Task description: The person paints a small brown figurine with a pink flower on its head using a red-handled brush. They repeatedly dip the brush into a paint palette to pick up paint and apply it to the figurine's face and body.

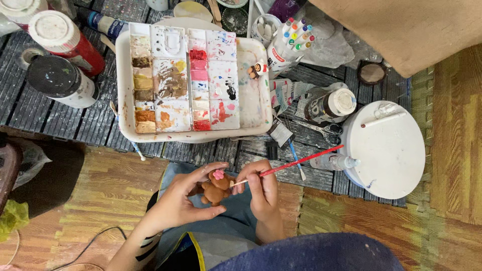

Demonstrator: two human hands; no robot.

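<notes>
2 paint-filled palettes [183,80] on white tray [253,108]

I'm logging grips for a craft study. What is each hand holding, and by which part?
The left hand cradles a small brown figurine by its body. The right hand pinches a red paintbrush near its bristle end.

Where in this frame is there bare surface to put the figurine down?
Bare patches: the top of the round white stand, below the white stick; the wood-pattern mat left of the left hand; the tray's strip right of the paint palette. Crowded: the dark slats around the paint bottles and marker cup.
</notes>
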